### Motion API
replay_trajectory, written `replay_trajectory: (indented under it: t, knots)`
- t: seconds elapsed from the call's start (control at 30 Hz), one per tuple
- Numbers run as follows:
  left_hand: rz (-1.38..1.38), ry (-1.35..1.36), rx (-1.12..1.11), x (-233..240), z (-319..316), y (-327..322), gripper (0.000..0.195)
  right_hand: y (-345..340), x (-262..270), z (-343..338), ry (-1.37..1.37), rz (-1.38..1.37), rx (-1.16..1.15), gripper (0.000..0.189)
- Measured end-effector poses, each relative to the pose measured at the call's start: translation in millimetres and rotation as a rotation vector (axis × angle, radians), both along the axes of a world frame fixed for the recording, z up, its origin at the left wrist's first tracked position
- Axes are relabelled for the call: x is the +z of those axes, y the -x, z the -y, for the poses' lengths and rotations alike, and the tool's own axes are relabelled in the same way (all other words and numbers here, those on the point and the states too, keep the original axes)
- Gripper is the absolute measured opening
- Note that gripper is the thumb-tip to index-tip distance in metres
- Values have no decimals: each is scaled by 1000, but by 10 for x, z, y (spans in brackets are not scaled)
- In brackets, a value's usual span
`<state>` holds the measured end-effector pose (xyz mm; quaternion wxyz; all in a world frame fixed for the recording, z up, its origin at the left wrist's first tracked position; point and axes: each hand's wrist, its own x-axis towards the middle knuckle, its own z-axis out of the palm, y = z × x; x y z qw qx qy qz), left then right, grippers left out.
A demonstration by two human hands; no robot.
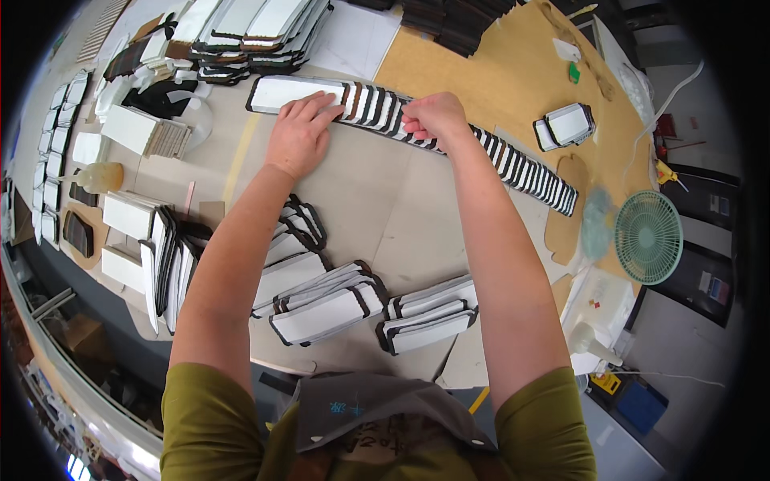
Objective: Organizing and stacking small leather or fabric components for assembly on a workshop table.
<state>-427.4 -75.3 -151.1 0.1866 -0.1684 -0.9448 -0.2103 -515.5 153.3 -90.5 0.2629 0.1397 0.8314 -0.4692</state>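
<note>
A long row of overlapping white panels with dark folded edges (529, 165) is fanned out across the table, curving down to the right. My left hand (304, 129) lies palm down at its left end, fingertips pressing on the widest exposed white panel (295, 94). Over the middle of the row, my right hand (439, 117) has its fingers curled, close to the dark edges. Whether anything is pinched in those fingers is hidden. Nearer my body lie a stack of similar panels (328, 315) and another such stack (430, 318).
At the back left are tall panel stacks (258, 30); dark folded pieces (448, 24) lie beyond. Left are white blocks (141, 132) and a squeeze bottle of yellowish liquid (102, 178). A small panel bundle (565, 126), a green fan (648, 237) and a glue gun (666, 172) are right.
</note>
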Motion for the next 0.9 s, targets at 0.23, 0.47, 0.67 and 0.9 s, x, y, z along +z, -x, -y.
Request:
replay_trajectory:
  t: [0.23, 0.47, 0.67, 0.9]
  knots:
    - [-1, 11, 0, -3, 4, 2, 38, 1, -84, 35, -58, -32, 70, 17]
    - [-8, 27, -48, 35, -18, -6, 38, 39, -112, 8, -54, -2, 73, 17]
    - [3, 38, -38, 25, 9, -8, 38, 80, -77, 63, -164, -5, 189, 17]
    - [13, 35, -31, 25, -10, -3, 38, -34, -234, 93, -461, -582, 304, 11]
